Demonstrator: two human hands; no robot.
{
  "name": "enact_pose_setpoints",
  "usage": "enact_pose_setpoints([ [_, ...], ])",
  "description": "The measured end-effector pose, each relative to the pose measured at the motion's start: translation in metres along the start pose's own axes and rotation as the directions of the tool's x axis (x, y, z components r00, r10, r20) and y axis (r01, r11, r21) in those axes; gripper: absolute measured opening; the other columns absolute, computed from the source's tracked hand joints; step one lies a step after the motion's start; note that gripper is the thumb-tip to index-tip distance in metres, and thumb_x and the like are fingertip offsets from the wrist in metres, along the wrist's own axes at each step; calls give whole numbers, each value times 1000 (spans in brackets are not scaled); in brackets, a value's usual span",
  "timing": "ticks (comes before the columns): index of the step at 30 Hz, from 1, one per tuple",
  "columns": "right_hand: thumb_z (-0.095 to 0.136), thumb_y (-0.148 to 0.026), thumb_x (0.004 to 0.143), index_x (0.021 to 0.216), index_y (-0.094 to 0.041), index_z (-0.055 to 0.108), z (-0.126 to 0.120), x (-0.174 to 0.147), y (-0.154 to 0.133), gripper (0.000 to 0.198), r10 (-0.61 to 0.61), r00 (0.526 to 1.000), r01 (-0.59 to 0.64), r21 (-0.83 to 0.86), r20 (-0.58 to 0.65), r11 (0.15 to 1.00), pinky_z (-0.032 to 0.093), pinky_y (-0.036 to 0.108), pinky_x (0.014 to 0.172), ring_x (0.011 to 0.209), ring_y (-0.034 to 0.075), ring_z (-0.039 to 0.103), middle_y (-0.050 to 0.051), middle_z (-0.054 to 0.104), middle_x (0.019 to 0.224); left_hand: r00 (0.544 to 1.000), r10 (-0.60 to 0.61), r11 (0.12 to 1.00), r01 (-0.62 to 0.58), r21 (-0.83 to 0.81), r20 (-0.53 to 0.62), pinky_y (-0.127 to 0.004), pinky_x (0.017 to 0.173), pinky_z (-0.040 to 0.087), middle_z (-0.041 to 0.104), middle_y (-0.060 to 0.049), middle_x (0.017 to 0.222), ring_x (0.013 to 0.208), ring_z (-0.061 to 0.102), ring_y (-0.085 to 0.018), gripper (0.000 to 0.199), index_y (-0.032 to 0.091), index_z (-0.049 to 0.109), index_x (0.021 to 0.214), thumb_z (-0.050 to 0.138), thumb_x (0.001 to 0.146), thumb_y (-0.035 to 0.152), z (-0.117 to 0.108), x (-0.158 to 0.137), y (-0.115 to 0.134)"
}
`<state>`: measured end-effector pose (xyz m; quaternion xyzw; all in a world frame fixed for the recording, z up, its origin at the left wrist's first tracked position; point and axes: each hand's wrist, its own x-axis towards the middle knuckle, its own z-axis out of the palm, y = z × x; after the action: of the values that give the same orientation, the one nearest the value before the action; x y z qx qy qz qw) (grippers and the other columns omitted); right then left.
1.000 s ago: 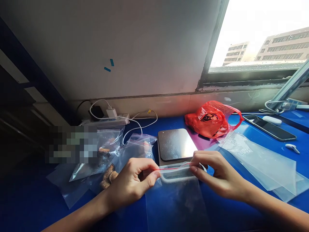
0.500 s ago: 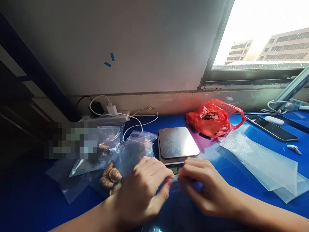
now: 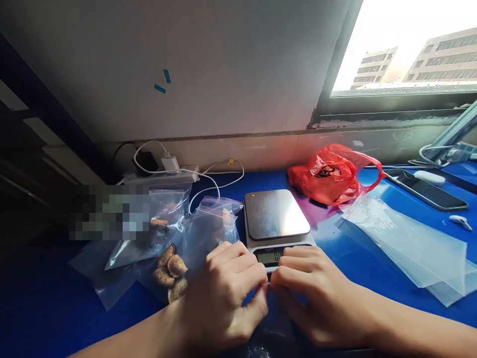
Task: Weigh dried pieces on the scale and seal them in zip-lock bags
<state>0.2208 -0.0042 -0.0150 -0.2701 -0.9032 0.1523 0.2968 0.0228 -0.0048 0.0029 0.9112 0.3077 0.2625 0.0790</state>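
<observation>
A clear plastic zip bag (image 3: 276,323) hangs below my fingers, its top edge stretched between both hands. My left hand (image 3: 234,291) pinches that edge between thumb and forefinger. Close beside it, my right hand (image 3: 316,293) is closed on the same edge. Most of the bag is dark and hard to see against the blue table. Just beyond my hands stands a kitchen scale (image 3: 278,216) with a bare steel plate; my right hand covers part of its display. Brown pieces like dried mushrooms (image 3: 171,268) lie left of my left hand.
Filled clear bags (image 3: 210,228) lie behind my left hand, near a power strip (image 3: 190,174) with white cables. A red plastic bag (image 3: 331,176) sits behind the scale to the right. Flat clear bags (image 3: 406,238), a phone (image 3: 428,191) and an earbud (image 3: 461,222) lie farther right.
Both hands still pinch the bag's edge, and they now sit slightly lower relative to the scale. More of the scale's display shows. The whole view has shifted a little.
</observation>
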Motion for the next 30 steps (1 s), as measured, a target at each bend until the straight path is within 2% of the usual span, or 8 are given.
enact_pose_setpoints([
  [6,46,-10,78,64,-17,44,1,1,0,15,-20,1000,20,-5,12,1000,23,27,53,55,11,30,0,48,59,1000,-18,999,19,51,-5,-30,56,36,58,0,60,62,49,-16,15,17,54,63,51,76,10,2,1,0],
  [13,45,-9,77,69,-17,48,-5,0,2,13,-40,999,40,-18,-24,999,24,26,54,57,12,34,1,51,62,995,-100,993,100,70,0,-28,56,35,55,0,57,61,47,-16,15,17,50,60,48,73,10,-5,1,-5],
  [23,45,-8,83,69,-18,48,-17,-1,5,17,-49,992,37,-109,-113,993,28,24,53,55,11,37,-1,48,58,983,-182,973,183,140,-20,-28,58,36,56,-1,57,62,49,-16,21,17,51,58,48,78,15,-10,3,-22],
  [30,49,-5,81,73,-18,49,-20,-7,11,16,-36,991,27,-77,-127,997,28,25,53,55,10,41,-2,50,59,988,-157,982,157,104,-9,-30,63,40,63,-1,66,66,52,-17,23,17,61,72,46,88,19,-15,-4,-27],
])
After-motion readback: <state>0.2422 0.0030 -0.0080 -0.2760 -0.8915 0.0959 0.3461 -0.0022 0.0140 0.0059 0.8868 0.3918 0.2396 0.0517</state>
